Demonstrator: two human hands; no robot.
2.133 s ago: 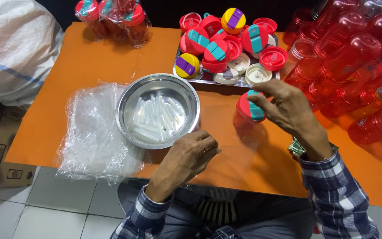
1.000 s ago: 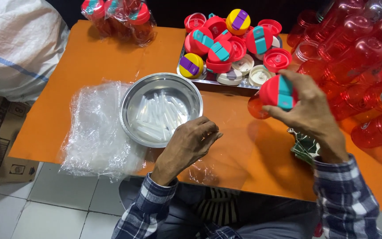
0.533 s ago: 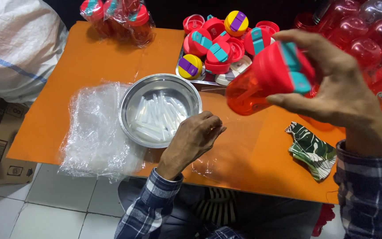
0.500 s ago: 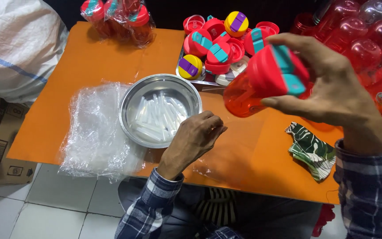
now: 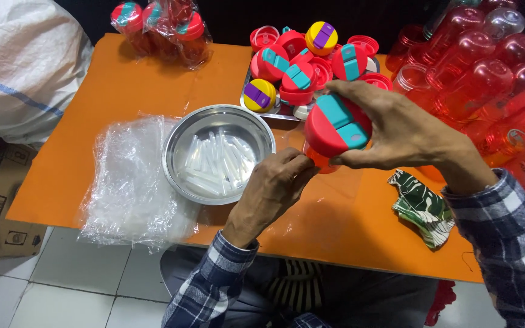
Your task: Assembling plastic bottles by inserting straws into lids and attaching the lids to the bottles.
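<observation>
My right hand [image 5: 396, 130] grips a red plastic bottle by its red lid with teal flaps [image 5: 335, 124], held in the air above the orange table [image 5: 123, 91]. Just below it, my left hand [image 5: 274, 188] has its fingers closed around a clear plastic bag [image 5: 311, 188] under the bottle's base. A round steel bowl [image 5: 180, 130] holding several clear straws [image 5: 217, 161] stands left of my left hand.
A tray [image 5: 268, 109] of red and yellow lids sits at the back. Several red transparent bottles [image 5: 487, 79] lie piled at the right. A stack of clear bags [image 5: 126, 182] lies at the left, a green patterned cloth [image 5: 423, 203] at the right, wrapped bottles [image 5: 165, 24] at the back left.
My right hand lifted the capped bottle from the table's right side and carried it left and toward me, down to my left hand, which stayed by the bowl.
</observation>
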